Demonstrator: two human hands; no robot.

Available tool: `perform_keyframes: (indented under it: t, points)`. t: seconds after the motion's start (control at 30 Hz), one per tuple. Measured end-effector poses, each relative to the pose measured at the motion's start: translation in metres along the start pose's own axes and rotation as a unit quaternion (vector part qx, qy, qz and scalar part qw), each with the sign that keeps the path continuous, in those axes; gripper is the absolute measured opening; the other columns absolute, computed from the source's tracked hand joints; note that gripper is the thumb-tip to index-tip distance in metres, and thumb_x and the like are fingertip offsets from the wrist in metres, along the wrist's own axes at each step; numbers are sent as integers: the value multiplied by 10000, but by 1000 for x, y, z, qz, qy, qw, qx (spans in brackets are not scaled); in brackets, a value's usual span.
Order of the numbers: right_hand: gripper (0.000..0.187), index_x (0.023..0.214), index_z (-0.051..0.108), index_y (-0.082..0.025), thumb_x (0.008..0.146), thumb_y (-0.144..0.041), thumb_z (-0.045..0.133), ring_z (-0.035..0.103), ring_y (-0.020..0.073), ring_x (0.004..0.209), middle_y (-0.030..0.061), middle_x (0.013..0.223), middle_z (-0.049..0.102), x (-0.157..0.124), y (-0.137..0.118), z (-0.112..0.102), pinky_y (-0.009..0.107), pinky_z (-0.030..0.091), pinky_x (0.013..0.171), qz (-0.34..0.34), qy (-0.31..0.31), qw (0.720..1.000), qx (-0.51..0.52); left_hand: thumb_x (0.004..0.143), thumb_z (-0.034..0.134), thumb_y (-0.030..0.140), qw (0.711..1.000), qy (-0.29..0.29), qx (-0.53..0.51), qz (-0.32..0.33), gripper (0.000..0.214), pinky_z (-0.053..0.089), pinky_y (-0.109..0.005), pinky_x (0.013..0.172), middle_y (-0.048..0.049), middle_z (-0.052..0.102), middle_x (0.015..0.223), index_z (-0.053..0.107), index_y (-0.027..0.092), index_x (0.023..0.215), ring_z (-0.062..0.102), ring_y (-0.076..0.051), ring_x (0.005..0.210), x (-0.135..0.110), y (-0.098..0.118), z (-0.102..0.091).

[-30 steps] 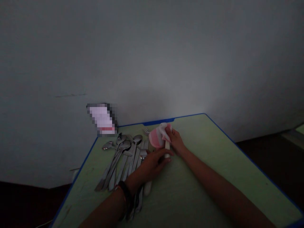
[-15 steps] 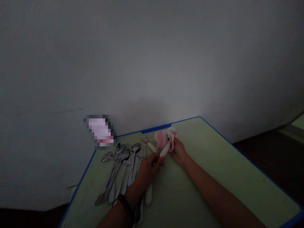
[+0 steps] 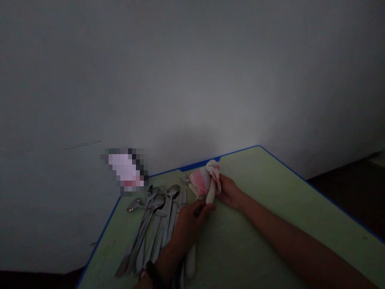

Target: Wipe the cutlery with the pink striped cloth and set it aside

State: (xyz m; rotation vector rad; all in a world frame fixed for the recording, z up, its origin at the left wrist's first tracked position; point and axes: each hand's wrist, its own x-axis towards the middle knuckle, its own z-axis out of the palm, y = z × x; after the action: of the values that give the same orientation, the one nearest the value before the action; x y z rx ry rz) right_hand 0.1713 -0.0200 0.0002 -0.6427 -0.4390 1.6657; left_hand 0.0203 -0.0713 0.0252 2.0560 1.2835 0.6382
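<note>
My left hand (image 3: 192, 218) pinches the end of a white-handled piece of cutlery (image 3: 211, 192), whose head is hidden in cloth. Wrapped around its upper part is a pink and white cloth (image 3: 200, 178), gripped by my right hand (image 3: 230, 192). Behind the cloth lies a fork (image 3: 184, 179) with a white handle, partly covered. Beside and under my left wrist a pile of metal spoons (image 3: 158, 201) and other cutlery is spread, handles toward me. Another white handle (image 3: 190, 263) shows just right of my left forearm.
A pale green table (image 3: 270, 208) with a blue edge carries everything. At its back left corner a blurred-out, phone-like object (image 3: 125, 170) leans against the grey wall (image 3: 192, 80). The wall runs along the table's far edge.
My right hand has shifted the cloth slightly, and the cutlery handle now stands more upright. The cloth covers more of the fork behind it. The view has tilted a little.
</note>
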Motion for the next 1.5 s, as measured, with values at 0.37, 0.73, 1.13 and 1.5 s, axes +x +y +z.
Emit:
perform_keyframes:
  t: [0.37, 0.73, 1.13, 1.5]
  points:
    - [144, 688, 595, -145, 790, -227, 537, 526, 108, 537, -8, 573, 592, 3, -4, -3, 224, 429, 534, 83, -24, 995, 46, 880, 402, 433, 1000, -12, -25, 12, 365, 397, -244, 574, -22, 607, 690, 626, 153, 814, 561, -153, 631, 5, 0, 1]
    - [137, 740, 586, -160, 790, -279, 538, 537, 118, 583, -10, 614, 598, 2, -4, -4, 253, 455, 649, 68, -57, 996, 17, 823, 507, 442, 997, -52, -59, -18, 319, 428, -248, 609, -20, 692, 763, 679, 176, 865, 612, -179, 697, 5, -1, 0]
    - [177, 799, 619, -171, 735, -335, 636, 519, 106, 582, -33, 647, 617, 1, 2, -2, 223, 434, 586, -76, 27, 997, 10, 818, 507, 384, 997, -8, -73, 7, 289, 413, -230, 579, -21, 688, 731, 690, 160, 832, 591, -155, 634, 3, 1, 3]
    - [70, 759, 581, -158, 769, -203, 528, 534, 97, 532, -23, 609, 605, 5, -6, -4, 222, 456, 560, -6, 12, 996, 83, 793, 547, 427, 997, 25, -76, -17, 292, 437, -236, 599, -17, 697, 761, 664, 163, 832, 612, -154, 654, 3, 0, 6]
